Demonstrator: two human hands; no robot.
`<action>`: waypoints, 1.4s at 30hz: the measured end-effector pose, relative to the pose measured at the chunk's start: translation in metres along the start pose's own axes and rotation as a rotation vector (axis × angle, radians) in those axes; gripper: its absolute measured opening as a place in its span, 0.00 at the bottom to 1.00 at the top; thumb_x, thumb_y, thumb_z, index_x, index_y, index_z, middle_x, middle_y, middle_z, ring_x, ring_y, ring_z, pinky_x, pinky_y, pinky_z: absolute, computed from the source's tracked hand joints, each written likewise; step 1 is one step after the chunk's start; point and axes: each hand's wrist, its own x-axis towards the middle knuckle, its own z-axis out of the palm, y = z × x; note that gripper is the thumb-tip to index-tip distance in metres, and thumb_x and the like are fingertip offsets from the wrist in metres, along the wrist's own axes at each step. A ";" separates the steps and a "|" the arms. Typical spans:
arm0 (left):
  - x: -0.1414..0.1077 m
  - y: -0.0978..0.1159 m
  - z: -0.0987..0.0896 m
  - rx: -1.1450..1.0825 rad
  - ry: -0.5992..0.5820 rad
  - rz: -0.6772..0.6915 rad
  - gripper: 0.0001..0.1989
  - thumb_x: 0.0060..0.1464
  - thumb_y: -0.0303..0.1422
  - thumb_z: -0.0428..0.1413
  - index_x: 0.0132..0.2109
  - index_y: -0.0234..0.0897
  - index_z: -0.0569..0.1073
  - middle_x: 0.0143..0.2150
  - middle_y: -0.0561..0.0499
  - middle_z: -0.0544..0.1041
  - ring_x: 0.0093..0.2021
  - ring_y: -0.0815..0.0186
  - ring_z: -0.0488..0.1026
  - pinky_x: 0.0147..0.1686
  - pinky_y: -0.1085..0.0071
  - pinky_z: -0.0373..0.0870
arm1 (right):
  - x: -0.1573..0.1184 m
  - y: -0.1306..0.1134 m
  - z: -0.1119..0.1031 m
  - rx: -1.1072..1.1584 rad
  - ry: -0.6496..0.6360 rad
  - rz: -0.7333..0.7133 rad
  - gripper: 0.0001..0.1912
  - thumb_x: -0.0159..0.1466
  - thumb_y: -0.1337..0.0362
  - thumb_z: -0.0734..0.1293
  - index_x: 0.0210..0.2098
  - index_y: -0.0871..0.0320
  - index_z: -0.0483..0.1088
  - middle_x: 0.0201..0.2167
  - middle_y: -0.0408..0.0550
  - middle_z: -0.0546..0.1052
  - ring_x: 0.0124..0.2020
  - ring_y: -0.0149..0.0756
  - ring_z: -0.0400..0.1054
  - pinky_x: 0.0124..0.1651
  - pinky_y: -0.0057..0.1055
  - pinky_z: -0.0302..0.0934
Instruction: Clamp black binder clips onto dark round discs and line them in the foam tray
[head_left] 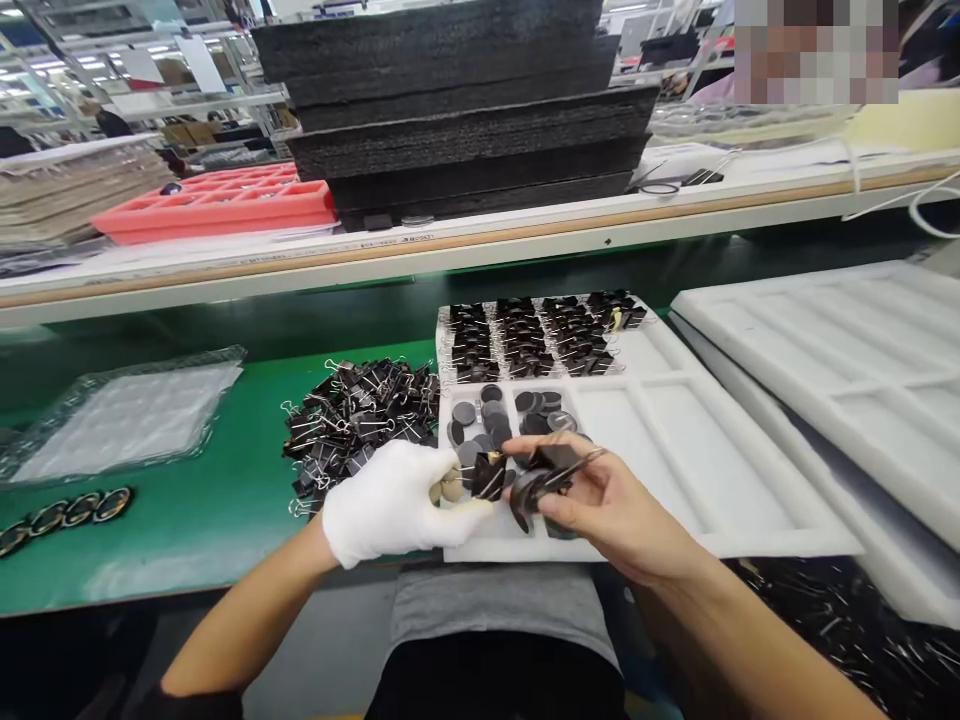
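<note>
My left hand (394, 505), in a white glove, is closed on a black binder clip (489, 478) by its wire handles. My bare right hand (630, 515) grips a dark round part (534, 485) with a black clip on it, just right of the other clip. Whether the two pieces touch I cannot tell. Both hands are over the near edge of a white foam tray (757, 540). Loose dark discs (491, 412) lie in its near compartments, partly hidden by my hands. Rows of clipped black parts (517, 340) fill its far compartments.
Left of the tray, a heap of binder clips (360, 410) covers part of the green mat (195, 540). A clear plastic tray (127, 420) and several black rings (79, 508) lie farther left. More foam trays (840, 310) stand right. Black sheets (472, 130) are stacked on the shelf.
</note>
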 end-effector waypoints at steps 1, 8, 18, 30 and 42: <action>-0.001 -0.005 0.002 -0.022 0.026 -0.001 0.18 0.51 0.39 0.58 0.24 0.39 0.56 0.19 0.60 0.54 0.22 0.74 0.49 0.24 0.73 0.48 | 0.000 0.003 0.003 0.062 0.082 -0.034 0.19 0.59 0.63 0.80 0.48 0.52 0.76 0.46 0.48 0.82 0.44 0.38 0.79 0.47 0.33 0.75; 0.001 -0.015 0.014 -0.183 0.125 -0.081 0.08 0.54 0.34 0.53 0.29 0.40 0.63 0.20 0.60 0.60 0.20 0.73 0.55 0.23 0.73 0.54 | 0.014 0.030 0.028 0.242 0.258 -0.066 0.19 0.58 0.60 0.80 0.46 0.52 0.74 0.47 0.49 0.83 0.50 0.44 0.78 0.56 0.46 0.74; 0.023 0.004 0.037 -0.999 0.497 -0.303 0.27 0.69 0.54 0.41 0.55 0.38 0.72 0.43 0.44 0.82 0.43 0.59 0.80 0.45 0.63 0.76 | 0.027 0.066 0.058 -0.007 0.400 -0.542 0.12 0.67 0.70 0.73 0.45 0.50 0.69 0.50 0.48 0.82 0.56 0.39 0.77 0.60 0.43 0.72; 0.052 0.016 0.046 -1.423 0.755 -0.304 0.35 0.65 0.61 0.40 0.25 0.39 0.69 0.23 0.49 0.72 0.22 0.67 0.72 0.26 0.67 0.73 | 0.022 0.090 0.077 -0.153 0.555 -0.672 0.11 0.70 0.66 0.69 0.47 0.49 0.64 0.50 0.52 0.79 0.54 0.42 0.77 0.58 0.49 0.73; 0.062 0.001 0.045 -1.366 0.946 -0.330 0.34 0.63 0.63 0.45 0.36 0.37 0.77 0.13 0.55 0.67 0.14 0.67 0.69 0.14 0.73 0.61 | 0.019 0.101 0.076 -0.166 0.733 -0.768 0.13 0.68 0.64 0.72 0.46 0.46 0.64 0.40 0.45 0.78 0.45 0.42 0.76 0.58 0.52 0.68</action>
